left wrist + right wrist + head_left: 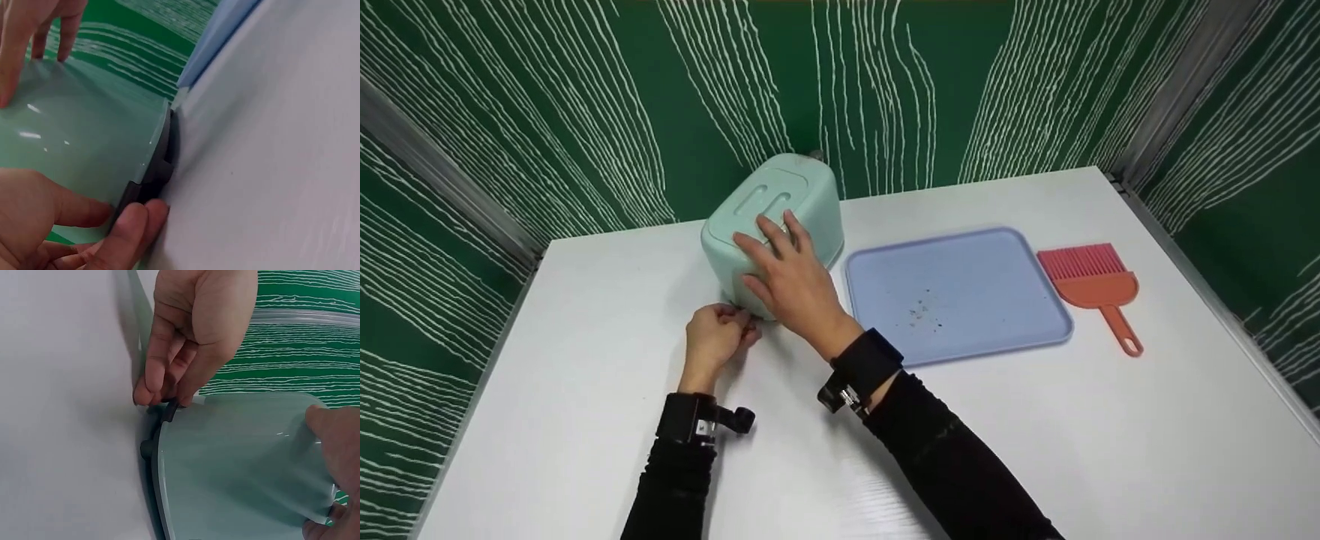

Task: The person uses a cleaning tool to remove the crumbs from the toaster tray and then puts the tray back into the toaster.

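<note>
A mint-green toaster (765, 184) with two long recesses in its top stands on the white table, its dark base (160, 495) and a small foot showing along the bottom edge. My right hand (799, 289) rests on it with spread fingers, fingertips on the top and thumb on the near side. Low at the near end, my left hand (716, 337) pinches a dark tab (125, 201) at the base between thumb and fingers. The tab's inner part is hidden under the toaster.
To the right lies a pale blue tray (990, 277) with dark crumbs (921, 315) scattered on it. Beyond it is an orange-handled brush (1099, 291) with pink-red bristles. Green panels with white wavy lines (877, 97) border the white table (607, 360).
</note>
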### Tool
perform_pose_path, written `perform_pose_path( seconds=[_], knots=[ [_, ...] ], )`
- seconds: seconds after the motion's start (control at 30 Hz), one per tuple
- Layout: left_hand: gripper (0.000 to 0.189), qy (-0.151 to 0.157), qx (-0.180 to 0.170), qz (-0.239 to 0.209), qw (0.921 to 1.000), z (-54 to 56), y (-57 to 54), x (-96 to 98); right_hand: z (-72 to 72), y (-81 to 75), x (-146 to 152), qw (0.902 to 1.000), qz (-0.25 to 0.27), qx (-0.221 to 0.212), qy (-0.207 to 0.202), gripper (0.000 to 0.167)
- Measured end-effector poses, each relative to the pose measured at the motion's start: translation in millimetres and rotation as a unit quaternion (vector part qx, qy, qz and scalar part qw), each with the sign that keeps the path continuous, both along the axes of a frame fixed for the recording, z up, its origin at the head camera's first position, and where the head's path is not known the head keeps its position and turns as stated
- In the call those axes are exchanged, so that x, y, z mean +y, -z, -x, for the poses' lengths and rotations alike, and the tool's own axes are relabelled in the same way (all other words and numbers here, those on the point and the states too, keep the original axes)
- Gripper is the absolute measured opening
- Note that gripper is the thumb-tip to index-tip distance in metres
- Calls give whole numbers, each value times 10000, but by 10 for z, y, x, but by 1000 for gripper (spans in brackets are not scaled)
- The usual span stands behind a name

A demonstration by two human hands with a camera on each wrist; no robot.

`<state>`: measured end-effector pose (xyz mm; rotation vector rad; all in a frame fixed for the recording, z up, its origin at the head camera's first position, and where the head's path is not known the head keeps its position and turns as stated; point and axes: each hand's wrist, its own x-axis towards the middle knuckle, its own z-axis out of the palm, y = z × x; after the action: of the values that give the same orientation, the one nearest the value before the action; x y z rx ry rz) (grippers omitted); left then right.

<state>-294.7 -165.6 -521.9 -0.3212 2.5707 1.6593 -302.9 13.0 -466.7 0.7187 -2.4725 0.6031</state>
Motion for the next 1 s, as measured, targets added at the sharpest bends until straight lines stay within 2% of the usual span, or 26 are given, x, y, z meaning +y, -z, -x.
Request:
perform_pose_path(
  seconds=[0.07,0.17,0.27,0.43,0.63,0.8,1.0],
  knots=[
    [25,90,205,566,9981,-6,-47,21,8,-8,21,9999,-38,38,-103,53],
    [28,205,519,1242,9907,-20,-113,57,16,-27,56,9996,-41,89,-268,55],
    [28,266,719,1668,9830,-42,-162,83,23,-39,85,9989,-28,62,-460,56],
    [28,489,734,1872,9784,-73,-207,92,10,-49,147,9947,233,-522,-854,61],
    [29,651,530,1743,9811,-88,-216,69,-39,-56,307,9863,521,-1109,-1108,63],
    [33,764,473,1907,9775,-114,-268,48,-103,-44,517,9861,413,-1186,-1092,64],
    [46,860,386,2141,9723,-175,-399,25,-197,-43,821,9882,195,-1159,-981,67]
  ],
)
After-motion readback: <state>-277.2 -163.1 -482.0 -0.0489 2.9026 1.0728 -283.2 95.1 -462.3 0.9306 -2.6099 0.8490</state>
